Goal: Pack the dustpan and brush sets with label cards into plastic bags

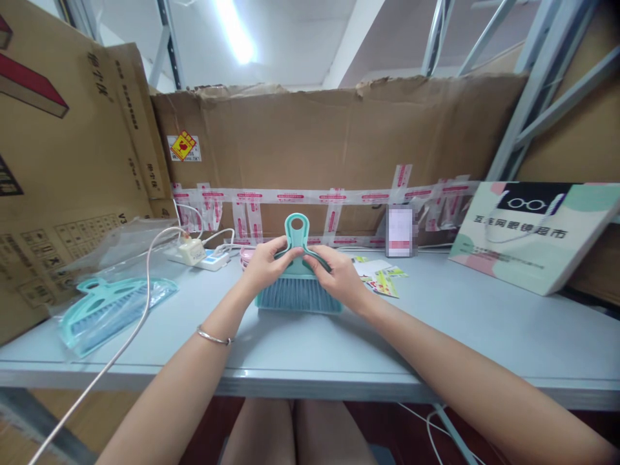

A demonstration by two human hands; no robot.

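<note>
A teal hand brush (299, 296) stands upright over the middle of the table, bristles down and its looped handle on top. My left hand (268, 263) grips it on the left side below the handle, thumb across the front. On the opposite side, my right hand (339, 274) holds it the same way, thumb near the middle. A dustpan may be behind the brush, but I cannot tell. To the left lies another teal brush set (119, 307) inside a clear plastic bag.
A white cable (148, 284) runs across the table's left side from a plug on a power strip (210, 259). A phone (400, 232) leans at the back beside printed cards (382, 284). A paper bag (527, 236) stands right; large cardboard boxes (300, 142) wall the back and left.
</note>
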